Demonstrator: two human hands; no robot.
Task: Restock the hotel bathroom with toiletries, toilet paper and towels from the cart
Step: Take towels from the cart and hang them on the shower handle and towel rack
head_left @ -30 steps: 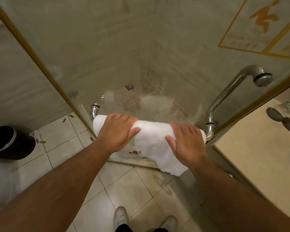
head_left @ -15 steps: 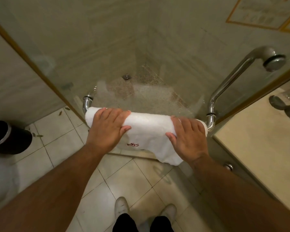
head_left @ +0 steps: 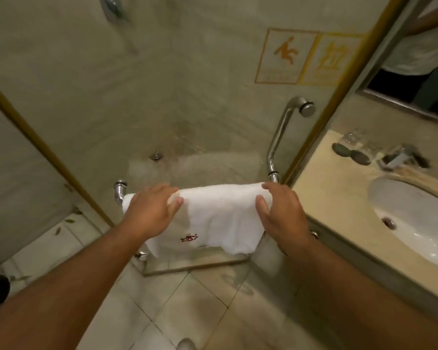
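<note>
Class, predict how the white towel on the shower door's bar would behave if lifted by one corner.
Probably floppy: the white towel drapes over the chrome bar, its lower edge hanging unevenly. Likely light: the left hand and right hand grip just its top fold.

Glass shower door [head_left: 162,97], tiled floor [head_left: 187,299]

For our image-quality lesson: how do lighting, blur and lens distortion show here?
Head view: dim yellowish light; the wide lens slightly bows the door frame; towel, left hand and right hand are sharp, the glasses by the sink blurred; glare on the handle.
</note>
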